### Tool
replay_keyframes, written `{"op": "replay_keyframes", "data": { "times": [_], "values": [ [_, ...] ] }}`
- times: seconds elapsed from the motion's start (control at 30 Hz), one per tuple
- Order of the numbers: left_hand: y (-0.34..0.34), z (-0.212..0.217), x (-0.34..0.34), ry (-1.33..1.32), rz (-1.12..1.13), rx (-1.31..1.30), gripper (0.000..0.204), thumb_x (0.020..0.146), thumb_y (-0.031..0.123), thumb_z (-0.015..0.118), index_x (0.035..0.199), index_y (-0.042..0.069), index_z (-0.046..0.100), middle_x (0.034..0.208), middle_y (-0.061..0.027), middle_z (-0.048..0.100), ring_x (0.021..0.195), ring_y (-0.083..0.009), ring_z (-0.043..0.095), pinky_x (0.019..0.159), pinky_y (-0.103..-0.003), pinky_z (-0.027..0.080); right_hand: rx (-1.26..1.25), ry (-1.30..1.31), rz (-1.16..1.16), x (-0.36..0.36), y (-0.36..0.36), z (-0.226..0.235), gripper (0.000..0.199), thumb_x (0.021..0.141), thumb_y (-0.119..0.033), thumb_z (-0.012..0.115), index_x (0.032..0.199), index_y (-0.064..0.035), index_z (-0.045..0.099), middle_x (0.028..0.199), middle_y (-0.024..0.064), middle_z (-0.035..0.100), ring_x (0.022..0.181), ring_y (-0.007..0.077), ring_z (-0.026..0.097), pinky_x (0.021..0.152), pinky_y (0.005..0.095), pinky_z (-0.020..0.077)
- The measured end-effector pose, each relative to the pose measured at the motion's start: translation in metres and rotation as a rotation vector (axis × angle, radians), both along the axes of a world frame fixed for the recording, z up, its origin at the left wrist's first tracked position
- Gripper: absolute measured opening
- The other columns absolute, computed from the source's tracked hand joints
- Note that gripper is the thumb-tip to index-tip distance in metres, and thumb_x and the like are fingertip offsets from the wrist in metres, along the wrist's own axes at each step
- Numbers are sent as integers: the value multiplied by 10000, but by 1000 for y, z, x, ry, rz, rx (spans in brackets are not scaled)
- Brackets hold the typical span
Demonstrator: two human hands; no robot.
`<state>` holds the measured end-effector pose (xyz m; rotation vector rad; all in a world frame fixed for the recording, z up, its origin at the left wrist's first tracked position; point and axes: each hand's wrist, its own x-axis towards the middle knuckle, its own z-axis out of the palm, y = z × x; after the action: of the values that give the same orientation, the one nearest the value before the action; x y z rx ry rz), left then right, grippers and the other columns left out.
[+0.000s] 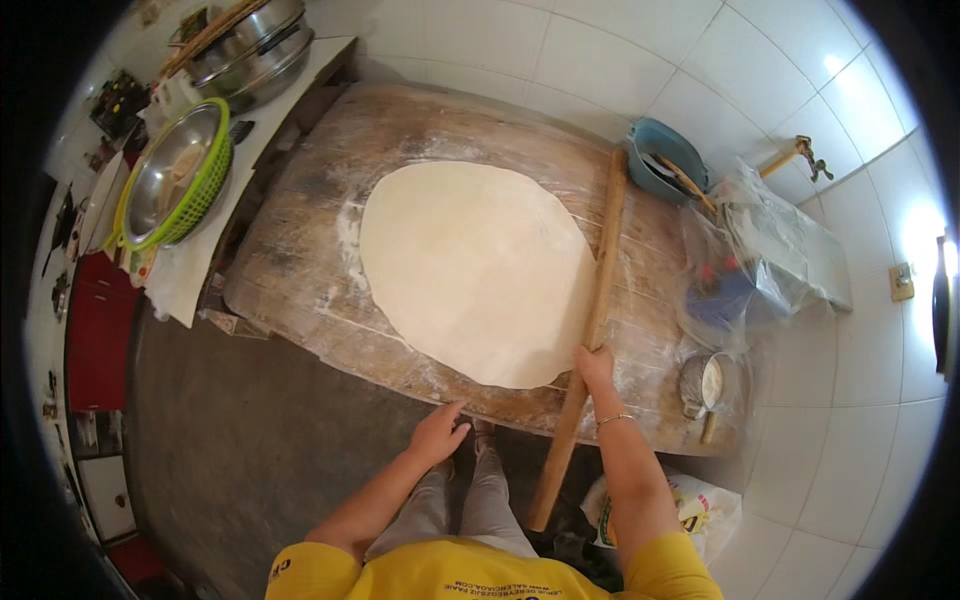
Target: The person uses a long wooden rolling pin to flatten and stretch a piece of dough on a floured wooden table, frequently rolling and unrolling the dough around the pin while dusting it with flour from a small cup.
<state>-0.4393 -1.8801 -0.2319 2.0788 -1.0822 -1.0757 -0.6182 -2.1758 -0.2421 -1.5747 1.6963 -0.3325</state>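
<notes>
A large, thin, roughly oval sheet of dough (475, 270) lies flat on a floured wooden board (290, 240). Along its right side runs a long wooden rolling pin (605, 250), reaching from the far side of the board out past the near edge. My right hand (596, 368) is wrapped round this pin close to the dough's near right rim. By the board's near edge, my left hand (438, 434) is empty, its forefinger and thumb apart. The left hand's other fingers are partly hidden.
At the back right stands a blue-grey basin (665, 160). A plastic-covered box (785, 240) and a metal flour cup (705, 385) sit on the right. A bag (690, 515) rests below. Left, a side counter holds a green colander (185, 180) and steel pots (255, 55).
</notes>
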Motion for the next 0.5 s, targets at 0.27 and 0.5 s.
{"op": "replay_keyframes", "data": {
  "times": [0.27,0.5],
  "values": [
    [27,24,14,-192,-166,-117,524,893,275,624,1365,117,463,1258,-185,528,1098,-352,567,916,-461,472,-5,169,215,-65,49,72,461,726,-269,734,999,73,590,880,251,663,831,381,666,733,445,517],
    [-36,78,88,-719,-160,-377,707,779,239,728,1413,157,427,1446,-181,351,1347,-380,326,1075,-516,317,-177,212,632,-44,92,76,472,730,-294,715,1090,-39,546,922,215,652,844,412,636,750,490,513]
  ]
}}
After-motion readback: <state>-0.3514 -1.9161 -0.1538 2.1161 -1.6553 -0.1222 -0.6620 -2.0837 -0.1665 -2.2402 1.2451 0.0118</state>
